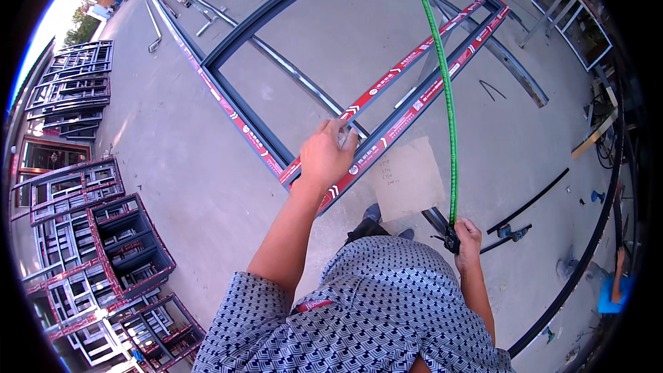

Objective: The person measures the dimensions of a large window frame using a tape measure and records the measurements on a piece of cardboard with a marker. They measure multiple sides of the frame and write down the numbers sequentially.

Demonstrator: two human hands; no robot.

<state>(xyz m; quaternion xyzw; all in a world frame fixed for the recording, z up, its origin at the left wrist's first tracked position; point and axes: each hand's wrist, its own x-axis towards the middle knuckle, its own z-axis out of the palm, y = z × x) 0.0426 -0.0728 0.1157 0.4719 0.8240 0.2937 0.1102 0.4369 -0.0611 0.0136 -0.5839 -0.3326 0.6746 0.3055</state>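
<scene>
A large dark grey metal window frame (242, 121), with strips of red printed film along its bars, stands in front of me. My left hand (328, 155) is closed over its near inner bar, close to the near left corner, with the fingers curled round the edge. Low on the right, by my hip, my right hand (468, 238) grips the dark case of a tape measure (450, 240). Its green blade (445, 83) is pulled out long, bowing away across the frame's right side to the far edge. The blade's far end is out of view.
A cardboard sheet (407, 179) with handwriting lies between the frame and me. Stacked window frames (131, 242) line the left side. A metal profile (518, 72) extends beyond the frame's right side. Dark strips and a power tool (512, 232) lie on the floor at right.
</scene>
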